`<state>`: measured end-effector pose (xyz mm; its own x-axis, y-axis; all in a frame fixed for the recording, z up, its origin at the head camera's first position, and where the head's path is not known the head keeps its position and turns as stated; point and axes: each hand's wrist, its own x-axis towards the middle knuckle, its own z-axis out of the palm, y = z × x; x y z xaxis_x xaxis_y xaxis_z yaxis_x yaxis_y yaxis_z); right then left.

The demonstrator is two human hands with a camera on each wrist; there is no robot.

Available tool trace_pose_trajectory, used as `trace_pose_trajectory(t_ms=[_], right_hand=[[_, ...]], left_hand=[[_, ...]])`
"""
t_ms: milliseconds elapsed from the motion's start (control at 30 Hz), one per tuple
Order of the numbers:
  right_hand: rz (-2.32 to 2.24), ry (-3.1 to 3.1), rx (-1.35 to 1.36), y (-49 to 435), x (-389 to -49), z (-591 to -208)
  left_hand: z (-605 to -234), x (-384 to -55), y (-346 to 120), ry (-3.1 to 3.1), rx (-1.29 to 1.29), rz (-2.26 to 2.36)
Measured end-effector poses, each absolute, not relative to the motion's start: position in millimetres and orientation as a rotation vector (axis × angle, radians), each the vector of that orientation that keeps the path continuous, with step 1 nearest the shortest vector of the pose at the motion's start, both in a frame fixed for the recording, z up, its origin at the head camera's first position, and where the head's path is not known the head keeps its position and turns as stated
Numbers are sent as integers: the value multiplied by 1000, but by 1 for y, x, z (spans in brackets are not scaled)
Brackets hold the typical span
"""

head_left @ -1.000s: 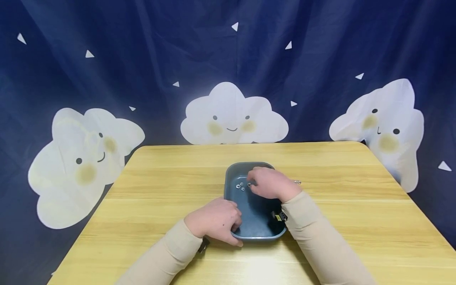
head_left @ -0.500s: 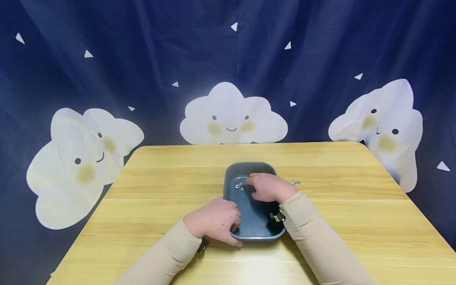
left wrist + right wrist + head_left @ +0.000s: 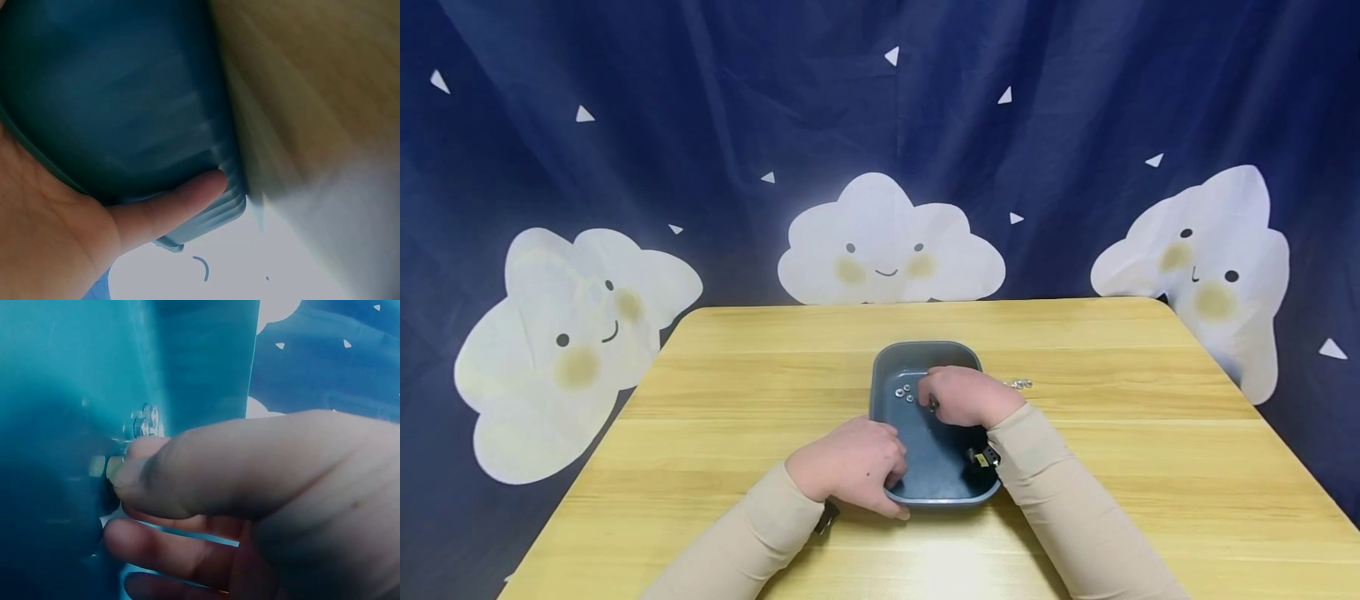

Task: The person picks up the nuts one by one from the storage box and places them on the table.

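Observation:
A blue-grey rectangular tray point(image 3: 940, 475) with rounded corners stands on the wooden table. My left hand point(image 3: 857, 462) grips its near left wall, thumb point(image 3: 181, 200) outside and fingers curled over the rim. Several small shiny metal nuts point(image 3: 905, 393) lie together on the tray floor, towards the far left. Beside them, inside the tray, my right hand point(image 3: 964, 396) is low with thumb and forefinger tips pinched together at a nut that the fingers largely hide. In the right wrist view the loose nuts point(image 3: 147, 422) show just beyond the fingertips.
More small shiny nuts point(image 3: 1021, 384) lie on the wooden table point(image 3: 760, 367), right of the tray and beyond the right wrist. A dark blue curtain point(image 3: 820, 100) with white clouds hangs behind the table.
My right hand has come down slightly inside the tray, and the nut at its fingertips is now hidden. More nuts on the table show past the wrist. The left hand stays on the rim.

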<state>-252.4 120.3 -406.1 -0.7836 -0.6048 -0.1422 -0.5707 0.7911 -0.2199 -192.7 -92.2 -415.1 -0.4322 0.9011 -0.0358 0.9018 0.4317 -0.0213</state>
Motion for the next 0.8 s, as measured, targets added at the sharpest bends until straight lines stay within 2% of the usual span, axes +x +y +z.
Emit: trace_pose_trajectory(t_ms=[800], right_hand=[[-82, 2775, -920, 122, -249, -409]], left_hand=[[-418, -194, -92, 2639, 1697, -46]])
